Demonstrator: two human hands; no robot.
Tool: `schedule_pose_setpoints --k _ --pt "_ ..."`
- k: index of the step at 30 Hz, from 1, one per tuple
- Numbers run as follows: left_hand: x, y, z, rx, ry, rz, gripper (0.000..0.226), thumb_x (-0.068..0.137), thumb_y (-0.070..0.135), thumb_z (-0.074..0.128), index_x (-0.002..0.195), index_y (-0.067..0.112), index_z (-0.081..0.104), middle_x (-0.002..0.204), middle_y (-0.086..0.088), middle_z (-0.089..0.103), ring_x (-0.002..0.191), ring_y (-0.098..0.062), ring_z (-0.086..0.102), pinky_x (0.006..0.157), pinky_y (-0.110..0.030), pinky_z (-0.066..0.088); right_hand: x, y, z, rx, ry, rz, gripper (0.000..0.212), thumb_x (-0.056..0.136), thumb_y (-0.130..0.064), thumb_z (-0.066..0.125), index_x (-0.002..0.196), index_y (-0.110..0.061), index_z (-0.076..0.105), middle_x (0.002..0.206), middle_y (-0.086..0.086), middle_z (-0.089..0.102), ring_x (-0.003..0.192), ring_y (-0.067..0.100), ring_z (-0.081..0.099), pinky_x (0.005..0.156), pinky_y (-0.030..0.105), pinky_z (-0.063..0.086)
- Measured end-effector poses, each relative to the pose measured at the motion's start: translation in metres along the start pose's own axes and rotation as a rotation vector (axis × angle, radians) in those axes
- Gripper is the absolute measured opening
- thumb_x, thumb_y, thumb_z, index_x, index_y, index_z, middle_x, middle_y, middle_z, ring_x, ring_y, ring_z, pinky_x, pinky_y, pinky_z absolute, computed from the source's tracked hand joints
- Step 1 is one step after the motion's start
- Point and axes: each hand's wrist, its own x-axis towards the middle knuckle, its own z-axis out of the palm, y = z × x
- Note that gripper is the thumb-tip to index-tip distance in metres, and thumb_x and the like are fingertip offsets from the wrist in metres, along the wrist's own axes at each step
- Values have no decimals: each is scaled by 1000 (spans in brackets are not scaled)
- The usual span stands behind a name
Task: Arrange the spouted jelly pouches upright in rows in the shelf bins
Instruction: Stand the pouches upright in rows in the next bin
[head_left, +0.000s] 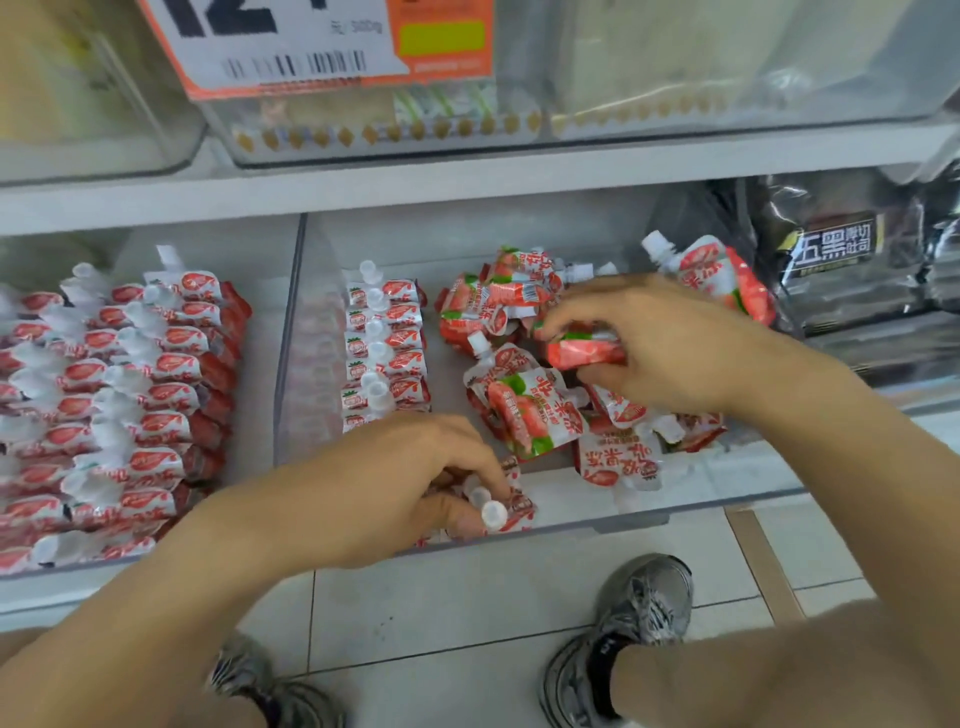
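Both hands grasping strawberry jelly pouches in the clear bin (675, 512)
Left hand (410, 483) pinches a front pouch (511, 512); right hand (660, 343) grips one (584, 353) from the loose heap (524, 410); price tag (311, 47) above; two shoes (623, 634) below

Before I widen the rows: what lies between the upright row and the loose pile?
Head view: bare bin floor separates the upright row from the loose pile.

My shelf (467, 176) carries clear bins: left bin (260, 364) packed with upright pouch rows (130, 395); middle bin (701, 493) one neat row (384, 343), loose heap (535, 400) beside it; black bags (841, 260) right.
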Motion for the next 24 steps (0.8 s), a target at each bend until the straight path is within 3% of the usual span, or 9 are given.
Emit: schedule_pose_setpoints --k 3,6,8,11,14,15,17,20,24 --pt "4 -2 4 2 35 -8 18 85 23 71 95 37 68 95 17 61 89 -1 58 77 -27 48 -7 2 -1 -37 47 36 41 79 -24 74 117 -29 60 112 -3 67 98 21 60 84 40 52" --pt "4 2 7 -16 91 -32 16 89 18 65 92 34 66 85 21 60 83 4 56 71 -17 46 -17 1 -9 -46 94 123 30 75 -25 73 103 -22 63 96 -2 67 81 17 54 72 31 47" --pt "2 2 8 -4 156 -60 19 92 15 60 93 33 63 76 23 57 78 6 55 64 -12 42 -23 -3 -17 -46 107 158 24 75 -43 70 91 -25 69 83 -8 68 75 15 59 71 29 49" --pt "1 3 11 42 194 -111 25 93 11 56 93 36 59 65 21 49 73 9 52 56 -14 39 -23 -14 -16 -138 41 164 57 77 -74 47 69 -24 73 64 -8 68 64 11 63 66 27 50" --pt "1 6 10 51 172 -142 30 93 10 55 96 40 54 68 19 49 75 7 52 60 -16 44 -10 -22 3 -102 -41 78 39 83 -62 62 99 -28 74 98 -7 71 94 14 65 83 35 54" --pt "1 6 9 50 167 -142 29 93 10 56 96 40 55 68 20 49 76 8 51 61 -14 43 -5 -26 8 -21 -95 31 42 81 -53 71 117 -31 67 115 -8 66 108 13 60 93 35 50" --pt "-1 6 8 59 166 -140 25 93 13 57 96 38 57 67 22 51 77 11 49 61 -12 40 5 -27 18 57 -233 -35 72 76 -45 80 140 -32 50 135 -8 52 123 11 48 104 31 42" --pt "-4 7 10 39 193 -136 20 95 22 57 99 42 56 79 22 60 79 5 54 67 -19 45 16 -24 27 -17 -311 -7 84 69 -47 86 141 -25 49 124 -3 49 115 16 45 91 31 42" --pt "-14 4 15 63 197 -68 19 96 41 48 112 38 58 96 16 66 87 0 59 77 -28 49 14 -20 20 106 -289 55 74 64 -43 90 125 -29 51 116 -11 44 103 10 46 83 28 43"
